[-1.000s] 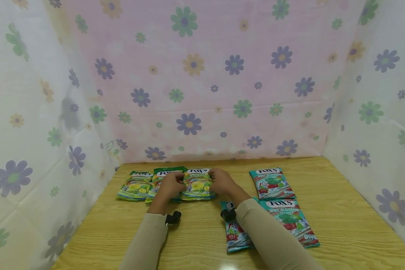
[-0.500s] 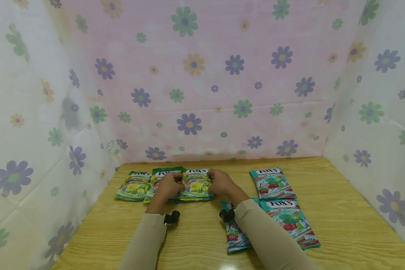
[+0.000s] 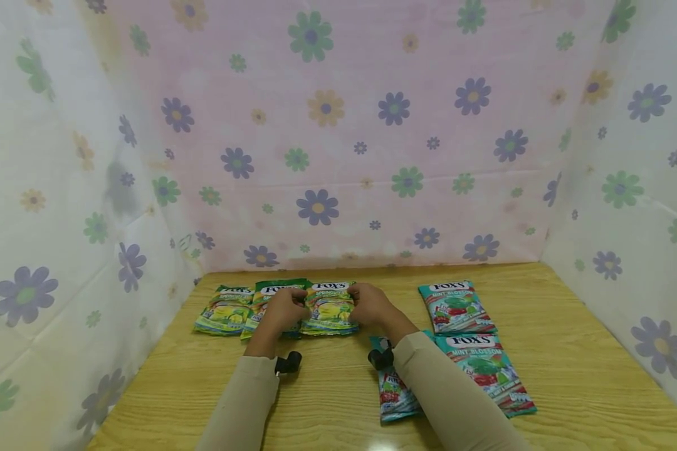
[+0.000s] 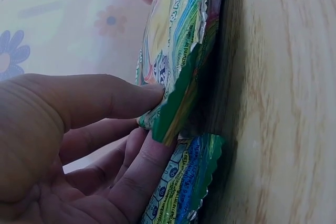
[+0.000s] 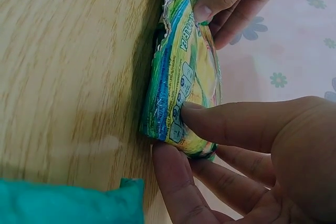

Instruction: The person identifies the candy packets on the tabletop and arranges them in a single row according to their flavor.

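Both hands hold the rightmost yellow-green Fox's candy bag [image 3: 330, 307] of a row at the back left of the table. My left hand [image 3: 281, 311] pinches its left edge, thumb on the printed front and fingers behind, as the left wrist view shows. My right hand [image 3: 370, 305] pinches the opposite edge the same way; in the right wrist view its thumb [image 5: 226, 124] presses the front. A second yellow-green candy bag [image 3: 258, 311] lies just left, partly covered by my left hand. The third candy bag [image 3: 225, 311] ends the row.
On the right side lie teal Mint Blossom candy bags: one at the back [image 3: 457, 307], another [image 3: 488, 369] in front of it, and a third [image 3: 392, 394] partly under my right forearm. Flowered cloth walls [image 3: 338, 188] enclose the wooden table [image 3: 327, 394] at the back and sides.
The row of yellow-green bags has shifted very slightly left, with both hands staying on the rightmost one. The teal bags have not moved.
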{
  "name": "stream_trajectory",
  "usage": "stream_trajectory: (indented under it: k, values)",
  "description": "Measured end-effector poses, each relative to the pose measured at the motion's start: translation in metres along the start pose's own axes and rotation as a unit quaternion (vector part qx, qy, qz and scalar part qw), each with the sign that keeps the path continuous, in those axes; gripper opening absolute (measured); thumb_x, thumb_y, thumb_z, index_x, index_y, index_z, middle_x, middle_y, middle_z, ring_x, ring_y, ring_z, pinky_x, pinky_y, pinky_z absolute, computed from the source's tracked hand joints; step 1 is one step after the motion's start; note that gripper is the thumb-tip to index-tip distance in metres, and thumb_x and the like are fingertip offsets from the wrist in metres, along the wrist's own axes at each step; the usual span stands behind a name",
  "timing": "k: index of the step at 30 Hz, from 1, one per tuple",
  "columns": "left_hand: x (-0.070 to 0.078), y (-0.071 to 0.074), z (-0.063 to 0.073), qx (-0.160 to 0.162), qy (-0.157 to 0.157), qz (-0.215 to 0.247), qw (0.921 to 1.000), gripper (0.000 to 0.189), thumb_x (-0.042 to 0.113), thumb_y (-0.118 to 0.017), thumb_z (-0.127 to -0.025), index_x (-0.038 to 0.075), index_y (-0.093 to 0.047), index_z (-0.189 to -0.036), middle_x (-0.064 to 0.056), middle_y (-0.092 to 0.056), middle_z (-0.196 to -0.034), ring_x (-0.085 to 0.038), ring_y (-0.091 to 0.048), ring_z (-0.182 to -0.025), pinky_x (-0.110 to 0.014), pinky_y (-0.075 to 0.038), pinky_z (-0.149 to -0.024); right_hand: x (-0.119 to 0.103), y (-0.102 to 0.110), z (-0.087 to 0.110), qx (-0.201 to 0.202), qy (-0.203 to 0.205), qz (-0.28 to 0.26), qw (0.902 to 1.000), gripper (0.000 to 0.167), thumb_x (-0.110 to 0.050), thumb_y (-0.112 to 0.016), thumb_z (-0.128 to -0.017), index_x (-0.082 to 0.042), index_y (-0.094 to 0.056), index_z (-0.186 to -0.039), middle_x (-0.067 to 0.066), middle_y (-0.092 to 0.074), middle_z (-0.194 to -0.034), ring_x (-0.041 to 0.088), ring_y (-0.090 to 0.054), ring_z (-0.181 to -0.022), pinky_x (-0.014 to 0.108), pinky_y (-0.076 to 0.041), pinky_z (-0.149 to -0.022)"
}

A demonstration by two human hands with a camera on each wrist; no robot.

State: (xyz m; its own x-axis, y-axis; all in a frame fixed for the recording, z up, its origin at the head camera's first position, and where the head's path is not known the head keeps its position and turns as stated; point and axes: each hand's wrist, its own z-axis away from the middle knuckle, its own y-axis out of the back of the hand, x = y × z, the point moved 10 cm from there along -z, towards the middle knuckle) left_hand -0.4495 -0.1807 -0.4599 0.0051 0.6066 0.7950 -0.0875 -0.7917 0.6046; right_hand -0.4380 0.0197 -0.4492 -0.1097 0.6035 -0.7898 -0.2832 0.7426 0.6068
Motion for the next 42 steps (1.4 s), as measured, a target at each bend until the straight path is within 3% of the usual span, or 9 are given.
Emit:
stream_trajectory:
  k: [7, 13, 19, 24, 29, 34, 42]
  values:
    - [0.0, 0.0, -0.001, -0.001, -0.002, 0.0, 1.0, 0.057, 0.007, -0.081, -0.088, 0.002, -0.062, -0.141, -0.017, -0.069, -0.124, -0.027, -0.067, -0.104, -0.043, -0.059, -0.082, 0.003, 0.0, 0.0, 0.0, 0.003, -0.015, 0.9999, 0.071, 0.002, -0.078, -0.086, -0.004, -0.051, -0.151, 0.02, -0.056, -0.149, 0.04, -0.052, -0.139, 0.05, -0.055, -0.101]
    - [0.005, 0.0, 0.002, -0.003, -0.003, -0.008, 1.0, 0.058, 0.007, -0.081, -0.089, 0.001, -0.06, -0.143, -0.018, -0.067, -0.129, -0.028, -0.066, -0.108, -0.044, -0.058, -0.086, 0.003, 0.001, -0.001, -0.004, 0.009, -0.005, 0.9999, 0.071, 0.0, -0.078, -0.087, -0.005, -0.051, -0.152, 0.02, -0.056, -0.149, 0.04, -0.051, -0.139, 0.043, -0.056, -0.089]
    - [0.009, 0.001, 0.004, 0.0, -0.005, -0.032, 0.9995, 0.058, 0.007, -0.08, -0.09, -0.002, -0.059, -0.143, -0.019, -0.067, -0.129, -0.031, -0.065, -0.11, -0.048, -0.057, -0.091, 0.003, 0.001, 0.0, -0.003, 0.014, -0.001, 0.9999, 0.069, -0.001, -0.079, -0.087, -0.004, -0.052, -0.151, 0.02, -0.056, -0.148, 0.04, -0.052, -0.139, 0.051, -0.055, -0.1]
    - [0.013, 0.002, 0.007, 0.005, -0.008, -0.053, 0.9985, 0.056, 0.007, -0.08, -0.089, -0.003, -0.061, -0.141, -0.02, -0.067, -0.128, -0.032, -0.066, -0.11, -0.05, -0.057, -0.091, 0.001, 0.003, 0.001, 0.0, 0.018, 0.003, 0.9998, 0.069, -0.002, -0.079, -0.087, -0.003, -0.052, -0.151, 0.02, -0.057, -0.148, 0.04, -0.053, -0.138, 0.052, -0.055, -0.101]
    - [0.016, 0.002, 0.007, 0.008, -0.008, -0.06, 0.9982, 0.056, 0.009, -0.082, -0.088, -0.001, -0.062, -0.14, -0.018, -0.069, -0.125, -0.03, -0.066, -0.107, -0.048, -0.058, -0.087, 0.002, 0.005, 0.002, 0.004, 0.005, -0.017, 0.9998, 0.07, 0.0, -0.079, -0.087, -0.003, -0.052, -0.151, 0.022, -0.056, -0.148, 0.04, -0.055, -0.134, 0.042, -0.058, -0.085]
    - [0.025, 0.001, 0.009, 0.006, -0.021, -0.064, 0.9977, 0.054, 0.01, -0.08, -0.09, 0.0, -0.063, -0.14, -0.019, -0.068, -0.125, -0.032, -0.065, -0.108, -0.047, -0.058, -0.085, 0.002, 0.008, 0.003, 0.005, -0.002, -0.029, 0.9996, 0.071, 0.002, -0.08, -0.086, -0.003, -0.051, -0.151, 0.022, -0.052, -0.151, 0.037, -0.067, -0.112, 0.035, -0.056, -0.067]
    - [0.042, -0.01, 0.012, -0.001, -0.049, -0.037, 0.9981, 0.055, 0.008, -0.079, -0.091, 0.0, -0.061, -0.142, -0.021, -0.069, -0.126, -0.034, -0.068, -0.11, -0.043, -0.06, -0.078, 0.0, 0.023, 0.005, 0.024, 0.011, 0.015, 0.9995, 0.071, -0.005, -0.08, -0.086, -0.006, -0.051, -0.152, 0.02, -0.054, -0.152, 0.039, -0.063, -0.122, 0.038, -0.056, -0.073]
